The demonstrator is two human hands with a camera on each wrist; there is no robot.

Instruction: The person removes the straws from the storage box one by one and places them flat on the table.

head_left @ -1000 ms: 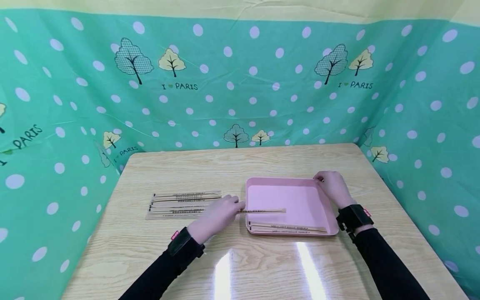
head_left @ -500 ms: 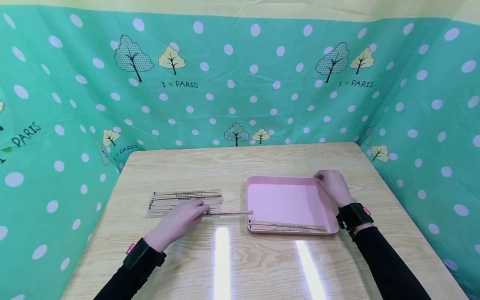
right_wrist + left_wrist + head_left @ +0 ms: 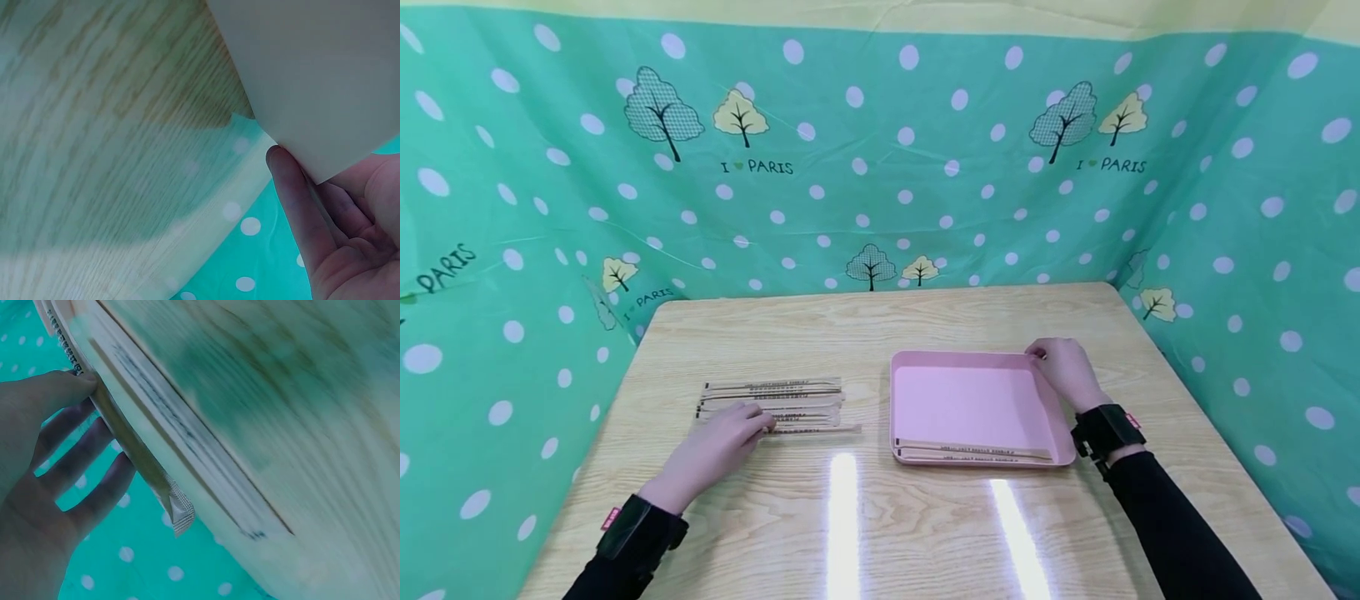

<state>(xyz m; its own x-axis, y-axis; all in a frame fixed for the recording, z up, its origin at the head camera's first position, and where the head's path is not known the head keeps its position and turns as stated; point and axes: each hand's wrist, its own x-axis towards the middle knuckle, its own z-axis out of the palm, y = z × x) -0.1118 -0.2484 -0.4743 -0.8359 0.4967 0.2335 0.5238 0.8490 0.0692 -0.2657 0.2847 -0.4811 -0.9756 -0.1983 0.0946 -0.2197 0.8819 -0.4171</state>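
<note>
A slim wrapped packet of chopsticks point(image 3: 820, 430) is pinched between thumb and fingers of my left hand point(image 3: 722, 446), low over the table's left side. It lies along the near side of several similar packets point(image 3: 790, 390) set out in a row. In the left wrist view, the held packet's crimped end point(image 3: 181, 509) hangs past the fingers. My right hand point(image 3: 1063, 371) grips the far right corner of a pink tray point(image 3: 966, 396); the right wrist view shows thumb and fingers at that corner. A few packets point(image 3: 973, 452) lie along the tray's near side.
A light wood table point(image 3: 880, 517) bears everything, with bright light reflections at its front. Green polka-dotted cloth point(image 3: 865, 167) hangs behind and at both sides. A gap of bare wood separates the row of packets from the tray.
My left hand has carried the held packet leftward from over the tray to the near side of the row. The right hand and tray have stayed in place.
</note>
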